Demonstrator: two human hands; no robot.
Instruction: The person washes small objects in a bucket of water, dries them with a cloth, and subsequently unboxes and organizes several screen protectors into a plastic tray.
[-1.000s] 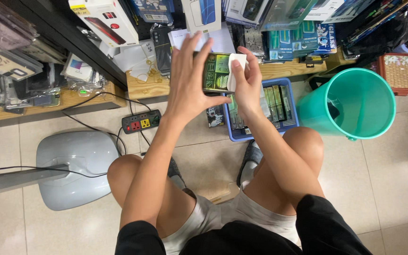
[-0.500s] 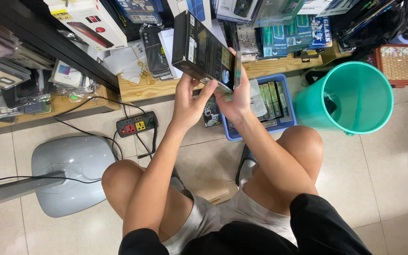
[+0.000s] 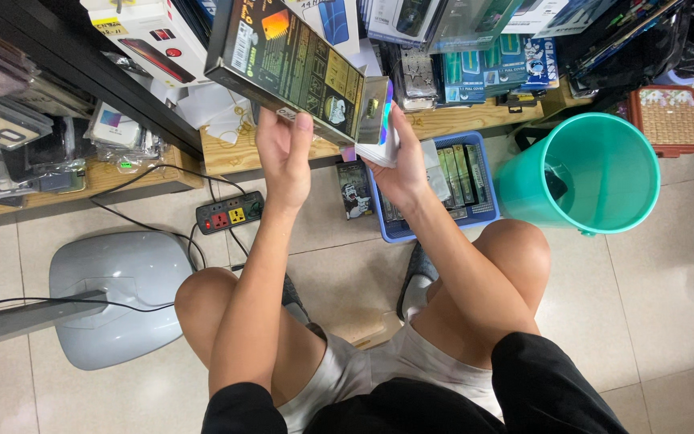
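Observation:
My left hand (image 3: 284, 153) grips the underside of a long dark box (image 3: 287, 60) with yellow and orange printing, held up near the camera and tilted. My right hand (image 3: 399, 165) holds the box's shiny end flap (image 3: 375, 108) together with a white cloth. Below the hands, on the tiled floor, sits a blue basket (image 3: 431, 229) filled with several similar flat green packs. I squat with both knees raised.
A teal plastic bucket (image 3: 516, 189) stands right of the basket. A power strip (image 3: 230, 211) with cables lies on the floor, and a grey fan base (image 3: 122, 289) at left. Wooden shelves (image 3: 234, 149) carry packaged phone accessories. A red woven box (image 3: 668, 108) sits far right.
Both hands raised the dark box higher and closer to the camera, turning it so its printed long face shows. The right hand moved from wiping the face to the end flap.

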